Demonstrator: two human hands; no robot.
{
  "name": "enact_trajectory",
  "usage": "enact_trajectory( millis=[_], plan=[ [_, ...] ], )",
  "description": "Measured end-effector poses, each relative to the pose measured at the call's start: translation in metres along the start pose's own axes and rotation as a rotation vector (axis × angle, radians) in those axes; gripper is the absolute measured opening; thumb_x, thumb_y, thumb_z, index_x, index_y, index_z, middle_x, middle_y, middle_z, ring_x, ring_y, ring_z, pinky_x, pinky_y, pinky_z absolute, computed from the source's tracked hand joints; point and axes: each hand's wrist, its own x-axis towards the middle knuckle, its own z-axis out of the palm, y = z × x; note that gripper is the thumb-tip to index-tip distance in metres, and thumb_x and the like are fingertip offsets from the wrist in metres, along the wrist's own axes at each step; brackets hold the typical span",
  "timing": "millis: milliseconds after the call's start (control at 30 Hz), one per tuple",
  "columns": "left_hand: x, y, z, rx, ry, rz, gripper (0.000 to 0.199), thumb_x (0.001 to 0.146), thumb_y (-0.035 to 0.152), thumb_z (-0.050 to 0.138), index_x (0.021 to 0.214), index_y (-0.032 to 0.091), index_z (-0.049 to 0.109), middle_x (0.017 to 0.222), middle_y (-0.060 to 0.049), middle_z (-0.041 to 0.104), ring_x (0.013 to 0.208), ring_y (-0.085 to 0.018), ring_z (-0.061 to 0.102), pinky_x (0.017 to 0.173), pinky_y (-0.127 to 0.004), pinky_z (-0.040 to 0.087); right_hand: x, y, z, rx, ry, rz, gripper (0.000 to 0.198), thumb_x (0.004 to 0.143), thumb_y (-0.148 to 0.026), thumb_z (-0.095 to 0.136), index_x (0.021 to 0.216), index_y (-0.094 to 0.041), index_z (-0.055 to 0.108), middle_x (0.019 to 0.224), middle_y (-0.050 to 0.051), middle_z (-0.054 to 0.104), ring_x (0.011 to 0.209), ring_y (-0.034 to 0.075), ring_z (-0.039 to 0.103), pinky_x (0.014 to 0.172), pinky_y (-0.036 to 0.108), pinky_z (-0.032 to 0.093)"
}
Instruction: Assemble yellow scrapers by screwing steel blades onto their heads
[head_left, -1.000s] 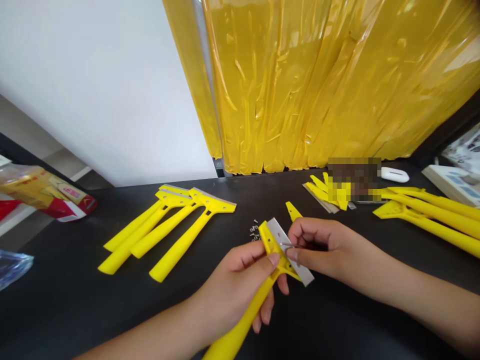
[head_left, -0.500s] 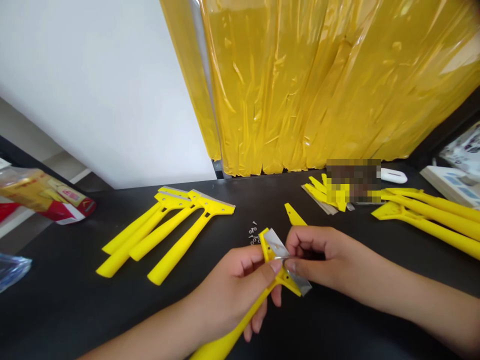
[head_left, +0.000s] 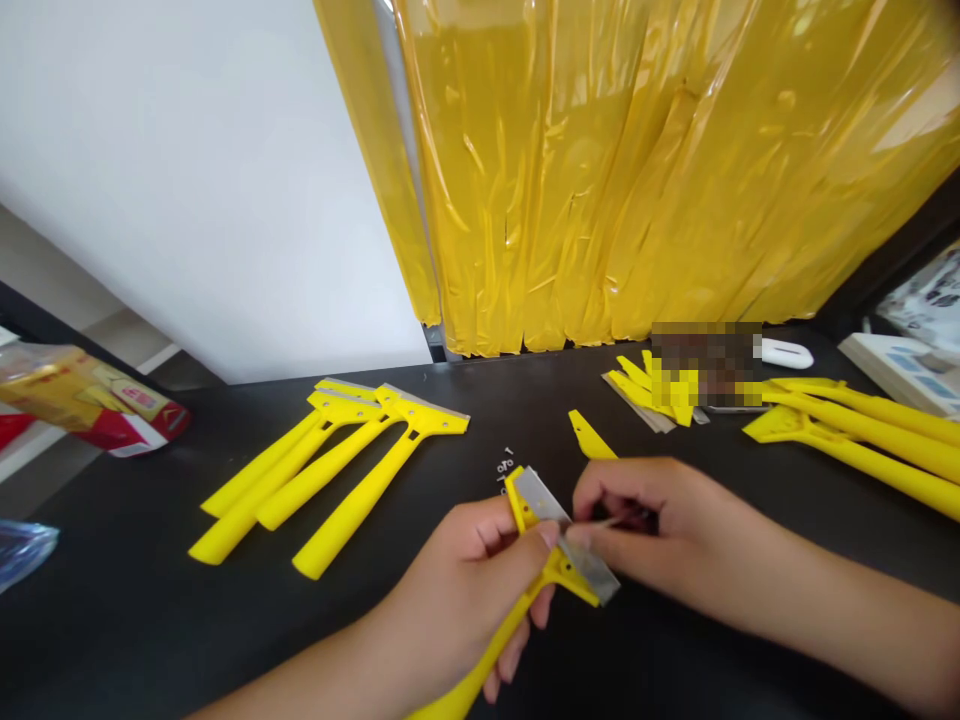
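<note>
My left hand [head_left: 480,570] is wrapped round a yellow scraper [head_left: 480,660], its thumb pressing near the middle of the head. A flat grey metal blade [head_left: 596,565] lies slantwise across that head, where small holes show in the yellow plastic. Against the blade's right edge, my right hand [head_left: 645,520] is closed in a pinch. Something thin and pale shows between its fingers, too blurred to name. Just beyond the right hand lies a loose yellow cover piece [head_left: 589,437]. Several small screws [head_left: 505,463] are scattered behind the scraper head, partly hidden by it.
Several scrapers with blades [head_left: 367,470] lie at the left of the black table [head_left: 225,630]. Yellow handles [head_left: 870,450] and cover pieces [head_left: 637,385] lie at the right. A red and yellow package [head_left: 112,400] is at the left edge; a yellow plastic curtain [head_left: 600,180] hangs behind.
My right hand has shifted slightly on the blade, and its fingers have curled back with the thin thing. The scraper head has moved slightly left and down.
</note>
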Motion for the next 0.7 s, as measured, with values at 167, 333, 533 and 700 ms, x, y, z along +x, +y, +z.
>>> enact_trajectory(
  millis=[167, 333, 533, 700],
  plan=[
    [0.0, 0.005, -0.001, -0.063, 0.071, 0.045, 0.05, 0.095, 0.064, 0.066, 0.072, 0.021, 0.057, 0.053, 0.004, 0.055, 0.032, -0.01, 0.049, 0.027, -0.017, 0.039, 0.02, 0.013, -0.039, -0.438, 0.405, 0.035, 0.032, 0.102, -0.056, 0.06, 0.092, -0.028, 0.071, 0.07, -0.001, 0.062, 0.064, 0.019, 0.054, 0.058, 0.033, 0.035],
    [0.0, 0.006, -0.002, -0.077, 0.053, 0.06, 0.05, 0.096, 0.063, 0.067, 0.072, 0.02, 0.058, 0.055, 0.003, 0.056, 0.033, -0.01, 0.049, 0.028, -0.018, 0.04, 0.033, 0.026, -0.034, -0.62, 0.419, 0.09, 0.031, 0.091, -0.058, 0.071, 0.098, -0.028, 0.071, 0.082, 0.001, 0.07, 0.07, 0.021, 0.063, 0.061, 0.033, 0.04],
    [0.002, 0.003, -0.004, -0.103, 0.011, 0.062, 0.044, 0.099, 0.058, 0.065, 0.077, 0.02, 0.059, 0.058, 0.003, 0.059, 0.034, -0.01, 0.051, 0.027, -0.018, 0.04, 0.033, 0.036, -0.035, -0.58, 0.308, 0.067, 0.022, 0.087, -0.048, 0.075, 0.091, -0.027, 0.068, 0.091, 0.002, 0.075, 0.079, 0.022, 0.069, 0.068, 0.032, 0.048],
    [0.002, 0.002, -0.006, -0.123, 0.006, 0.061, 0.043, 0.099, 0.057, 0.064, 0.079, 0.019, 0.06, 0.059, 0.003, 0.06, 0.033, -0.01, 0.051, 0.027, -0.017, 0.041, 0.029, 0.04, -0.036, -0.563, 0.294, 0.112, 0.023, 0.085, -0.042, 0.075, 0.103, -0.028, 0.07, 0.096, 0.003, 0.076, 0.085, 0.024, 0.071, 0.074, 0.035, 0.051]
  ],
)
